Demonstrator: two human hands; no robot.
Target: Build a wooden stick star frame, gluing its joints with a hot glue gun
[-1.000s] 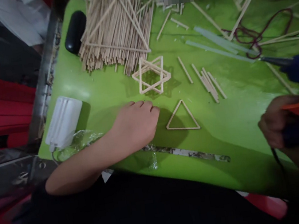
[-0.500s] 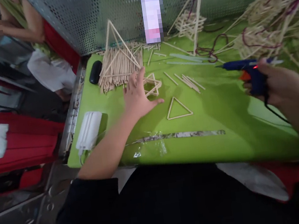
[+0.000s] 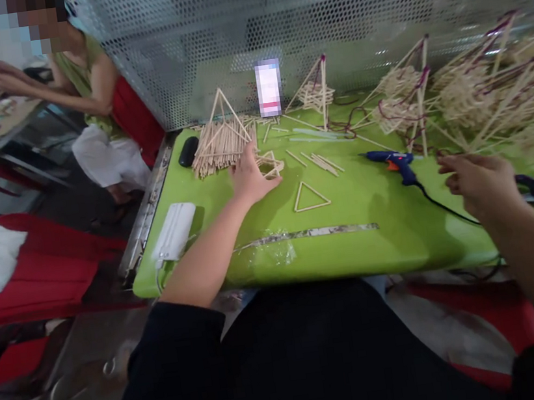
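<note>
My left hand (image 3: 249, 181) has thumb and fingers apart at the stick star (image 3: 275, 163), well back from the table's (image 3: 355, 195) front edge. My right hand (image 3: 484, 181) curls near the glue gun (image 3: 394, 161), grip unclear; open tabletop separates gun and triangle (image 3: 313, 207).

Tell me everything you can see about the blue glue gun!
The glue gun is dark blue, probably plastic, with an orange trigger and a tiny glowing red light. It lies on its side on the green table, with its thin, dark nozzle pointing left and its handle slanting toward the person. A black cord runs from the handle off to the right. Neither of the hands touches it; the right hand is nearer.
</note>
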